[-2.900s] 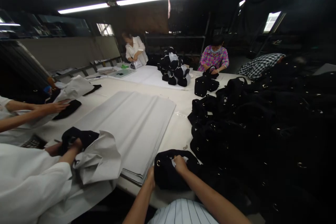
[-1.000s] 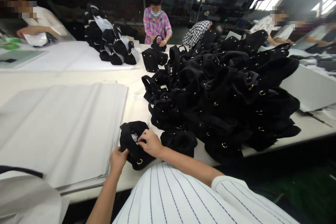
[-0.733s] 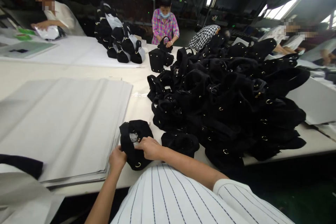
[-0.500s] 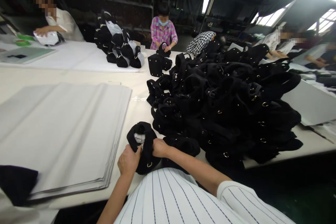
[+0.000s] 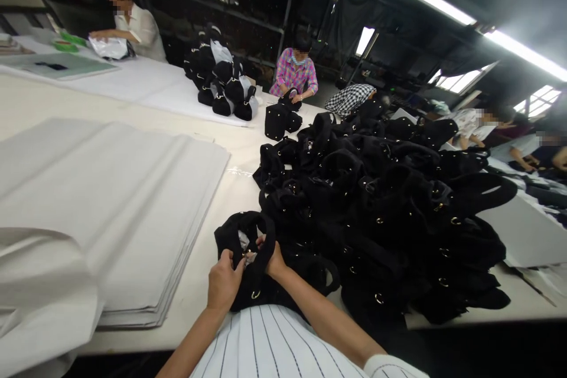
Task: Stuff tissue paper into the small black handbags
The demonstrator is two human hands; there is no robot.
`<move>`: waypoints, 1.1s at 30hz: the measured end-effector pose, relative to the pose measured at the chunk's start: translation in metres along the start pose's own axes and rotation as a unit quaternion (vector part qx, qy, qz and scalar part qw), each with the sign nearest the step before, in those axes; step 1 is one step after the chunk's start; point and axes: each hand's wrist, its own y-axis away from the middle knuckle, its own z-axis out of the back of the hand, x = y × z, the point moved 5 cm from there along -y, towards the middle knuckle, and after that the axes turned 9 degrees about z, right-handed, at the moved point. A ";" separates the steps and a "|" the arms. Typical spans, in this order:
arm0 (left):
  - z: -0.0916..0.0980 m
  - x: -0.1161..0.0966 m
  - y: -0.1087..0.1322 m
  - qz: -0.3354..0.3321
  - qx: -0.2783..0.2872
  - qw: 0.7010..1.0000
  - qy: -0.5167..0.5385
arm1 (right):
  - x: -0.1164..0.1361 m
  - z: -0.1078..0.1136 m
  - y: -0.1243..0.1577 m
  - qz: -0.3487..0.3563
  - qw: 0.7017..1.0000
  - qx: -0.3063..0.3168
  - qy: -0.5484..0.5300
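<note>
A small black fabric bag (image 5: 248,269) with gold rings sits at the table's near edge, white paper stuffing showing in its mouth. My left hand (image 5: 224,283) grips the bag's near left rim, fingers curled closed. My right hand (image 5: 273,260) pinches the bag's opening and strap from the right, fingers closed on it. Both hands meet over the bag's mouth, just above my striped shirt.
A big heap of black bags (image 5: 381,207) fills the table to the right. A thick stack of white paper sheets (image 5: 110,201) lies to the left. Other people work at the far side, beside a smaller pile of stuffed bags (image 5: 221,80).
The view swung right and tilted. My hands stayed on the black bag, drawing it closer to my body and working at its mouth; my left hand moved up to the rim.
</note>
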 end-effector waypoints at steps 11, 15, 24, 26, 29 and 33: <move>-0.002 0.015 -0.009 -0.007 0.109 0.993 0.040 | 0.012 -0.006 0.002 0.022 0.991 0.131 -0.032; -0.003 0.015 -0.016 -0.028 0.158 0.987 0.035 | 0.002 -0.009 0.000 -0.008 0.993 0.107 -0.039; -0.009 0.023 -0.027 -0.019 0.190 0.977 0.093 | -0.013 -0.018 -0.003 -0.036 0.991 0.126 -0.027; -0.008 0.022 -0.031 -0.024 0.181 0.979 0.091 | -0.008 -0.019 -0.006 -0.021 0.993 0.116 -0.010; -0.006 0.025 -0.036 0.007 0.180 0.972 0.149 | 0.003 -0.018 -0.011 -0.025 0.996 0.090 0.003; -0.006 0.044 -0.037 0.083 0.204 0.905 0.364 | 0.013 -0.009 -0.004 -0.083 0.990 0.045 -0.104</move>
